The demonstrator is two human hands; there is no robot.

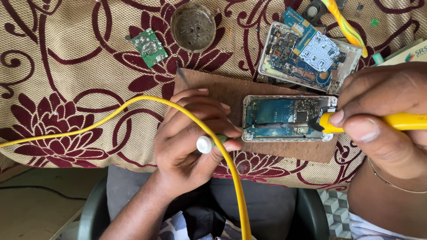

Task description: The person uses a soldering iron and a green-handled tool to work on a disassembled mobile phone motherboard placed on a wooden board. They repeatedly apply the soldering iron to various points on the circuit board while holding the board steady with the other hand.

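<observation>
While grasping one yellow-handled soldering iron (pixel 356 124) in right-hand fingers (pixel 356 129), tip resting on one opened phone (pixel 287 118) lying on one brown board (pixel 222 89). Left-hand fingers (pixel 213 129) clenched around one green-handled, white-capped tool (pixel 207 144) just beside that phone. Also seen: two loose circuit assemblies, one round dish (pixel 193 26), one yellow cable (pixel 133 104).

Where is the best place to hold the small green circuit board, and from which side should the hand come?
Probably grip the green circuit board by its two long edges, coming from above. It lies flat and tilted on the cloth, apart from the round dish, so both edges are free. Its top face carries solder and parts, so fingertips should stay on the rim.
</observation>
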